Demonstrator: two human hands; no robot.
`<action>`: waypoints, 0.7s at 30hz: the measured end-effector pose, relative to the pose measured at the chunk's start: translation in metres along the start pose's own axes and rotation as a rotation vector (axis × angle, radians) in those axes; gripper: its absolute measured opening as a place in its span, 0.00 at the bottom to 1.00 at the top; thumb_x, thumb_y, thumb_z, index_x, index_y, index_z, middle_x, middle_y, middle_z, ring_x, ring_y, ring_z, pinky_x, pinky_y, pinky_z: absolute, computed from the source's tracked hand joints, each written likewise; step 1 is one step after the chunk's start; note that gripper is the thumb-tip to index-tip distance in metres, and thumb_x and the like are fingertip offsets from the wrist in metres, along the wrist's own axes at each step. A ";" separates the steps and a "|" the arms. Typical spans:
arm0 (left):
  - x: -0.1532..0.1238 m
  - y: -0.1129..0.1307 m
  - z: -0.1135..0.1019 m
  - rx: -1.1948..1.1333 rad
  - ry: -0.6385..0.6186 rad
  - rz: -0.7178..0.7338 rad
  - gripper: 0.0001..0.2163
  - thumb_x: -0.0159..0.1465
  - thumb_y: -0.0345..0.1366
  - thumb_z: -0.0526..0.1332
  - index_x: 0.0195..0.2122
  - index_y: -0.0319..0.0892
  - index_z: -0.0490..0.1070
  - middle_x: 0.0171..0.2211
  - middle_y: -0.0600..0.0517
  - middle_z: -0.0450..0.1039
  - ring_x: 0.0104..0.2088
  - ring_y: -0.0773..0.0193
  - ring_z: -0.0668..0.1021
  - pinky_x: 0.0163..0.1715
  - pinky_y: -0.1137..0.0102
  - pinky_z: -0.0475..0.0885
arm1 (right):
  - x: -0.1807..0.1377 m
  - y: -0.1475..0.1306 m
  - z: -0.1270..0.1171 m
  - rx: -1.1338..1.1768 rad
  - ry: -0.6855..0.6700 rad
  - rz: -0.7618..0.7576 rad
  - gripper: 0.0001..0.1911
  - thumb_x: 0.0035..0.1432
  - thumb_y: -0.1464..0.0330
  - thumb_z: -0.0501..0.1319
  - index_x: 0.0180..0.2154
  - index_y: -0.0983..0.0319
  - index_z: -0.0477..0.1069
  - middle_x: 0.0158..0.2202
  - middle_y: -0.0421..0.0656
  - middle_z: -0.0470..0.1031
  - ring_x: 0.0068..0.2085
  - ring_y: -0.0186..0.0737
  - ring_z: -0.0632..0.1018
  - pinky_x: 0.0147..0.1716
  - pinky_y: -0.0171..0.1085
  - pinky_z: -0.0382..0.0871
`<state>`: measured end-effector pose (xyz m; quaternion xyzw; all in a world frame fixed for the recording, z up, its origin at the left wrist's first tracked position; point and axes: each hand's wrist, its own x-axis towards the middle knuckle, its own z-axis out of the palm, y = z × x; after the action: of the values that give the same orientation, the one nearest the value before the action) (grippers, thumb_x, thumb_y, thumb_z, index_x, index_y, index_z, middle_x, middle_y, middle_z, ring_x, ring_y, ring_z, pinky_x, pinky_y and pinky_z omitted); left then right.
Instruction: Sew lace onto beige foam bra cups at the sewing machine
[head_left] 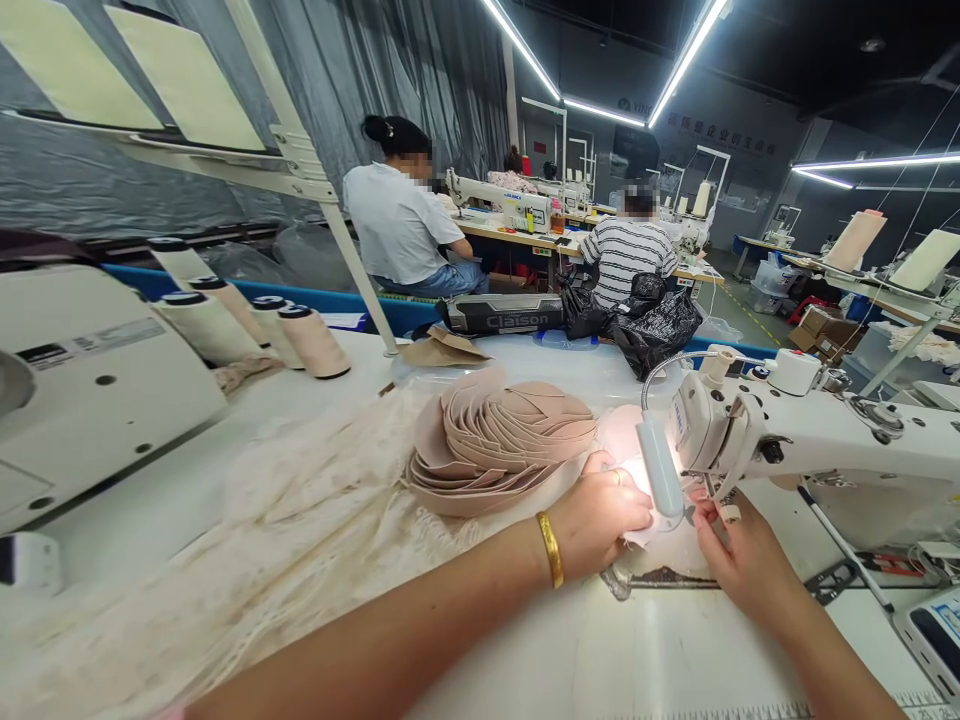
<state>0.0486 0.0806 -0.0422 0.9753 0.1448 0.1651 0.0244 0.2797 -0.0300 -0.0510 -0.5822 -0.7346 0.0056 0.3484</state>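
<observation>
My left hand point(598, 520), with a gold bangle on the wrist, is curled and presses a pale fabric piece point(667, 548) flat under the sewing machine head point(720, 425). My right hand point(739, 555) pinches the same fabric piece from the right, just beside the needle area. The machine's small lamp point(660, 470) lights the spot brightly and hides part of the fabric. A fanned stack of beige cut pieces point(499, 435) lies just left of my left hand. Cream lace fabric point(300, 520) spreads over the white table point(660, 650) further left.
Several beige thread cones point(247, 325) stand at the back left beside another white machine point(82, 385). Two people sit with their backs to me at sewing tables behind; black plastic bags point(645, 320) sit near them. A blue bin edge point(337, 300) borders my table.
</observation>
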 end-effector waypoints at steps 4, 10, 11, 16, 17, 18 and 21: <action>0.000 0.001 0.001 -0.004 -0.001 0.000 0.09 0.55 0.26 0.65 0.35 0.46 0.75 0.41 0.54 0.81 0.44 0.55 0.78 0.53 0.52 0.58 | 0.000 -0.001 0.000 0.000 -0.005 0.001 0.08 0.72 0.68 0.51 0.46 0.59 0.68 0.43 0.49 0.76 0.42 0.49 0.80 0.40 0.48 0.78; -0.001 0.001 0.001 -0.004 -0.020 0.008 0.14 0.53 0.25 0.66 0.39 0.47 0.76 0.46 0.53 0.82 0.45 0.54 0.78 0.54 0.52 0.59 | 0.002 -0.002 -0.001 -0.016 0.019 -0.033 0.08 0.72 0.68 0.52 0.46 0.58 0.68 0.43 0.48 0.77 0.43 0.49 0.80 0.40 0.47 0.78; -0.001 0.000 0.001 -0.012 -0.022 0.018 0.15 0.53 0.24 0.66 0.40 0.46 0.76 0.47 0.53 0.82 0.46 0.54 0.78 0.53 0.52 0.59 | 0.002 -0.002 -0.001 -0.014 0.021 -0.036 0.08 0.72 0.68 0.52 0.46 0.58 0.68 0.43 0.48 0.77 0.42 0.49 0.80 0.39 0.47 0.78; -0.003 -0.001 -0.001 -0.028 -0.010 0.043 0.16 0.54 0.23 0.65 0.43 0.46 0.76 0.50 0.54 0.82 0.47 0.55 0.79 0.53 0.54 0.59 | -0.001 0.000 -0.001 -0.015 -0.003 -0.014 0.09 0.73 0.67 0.51 0.48 0.59 0.68 0.42 0.48 0.76 0.37 0.47 0.81 0.34 0.44 0.78; -0.003 -0.002 -0.001 -0.026 -0.007 0.045 0.16 0.54 0.23 0.65 0.42 0.46 0.76 0.50 0.54 0.82 0.47 0.55 0.79 0.53 0.54 0.60 | -0.002 0.000 -0.001 -0.014 -0.007 -0.007 0.09 0.73 0.67 0.51 0.47 0.59 0.68 0.42 0.48 0.76 0.37 0.46 0.81 0.33 0.44 0.77; -0.003 -0.002 -0.001 -0.025 -0.004 0.050 0.16 0.55 0.24 0.65 0.43 0.47 0.77 0.51 0.54 0.82 0.47 0.55 0.79 0.53 0.54 0.60 | -0.002 0.000 -0.001 -0.011 -0.006 -0.004 0.08 0.73 0.67 0.51 0.47 0.59 0.68 0.42 0.48 0.76 0.37 0.46 0.81 0.32 0.43 0.77; -0.003 -0.002 0.000 -0.010 0.013 0.057 0.14 0.58 0.26 0.65 0.44 0.48 0.76 0.51 0.54 0.82 0.47 0.56 0.79 0.53 0.55 0.60 | -0.002 0.000 -0.002 0.003 0.013 -0.031 0.07 0.73 0.68 0.51 0.45 0.58 0.67 0.41 0.48 0.76 0.38 0.46 0.81 0.31 0.41 0.78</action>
<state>0.0456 0.0818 -0.0437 0.9777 0.1164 0.1729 0.0236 0.2807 -0.0328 -0.0501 -0.5701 -0.7412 -0.0025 0.3543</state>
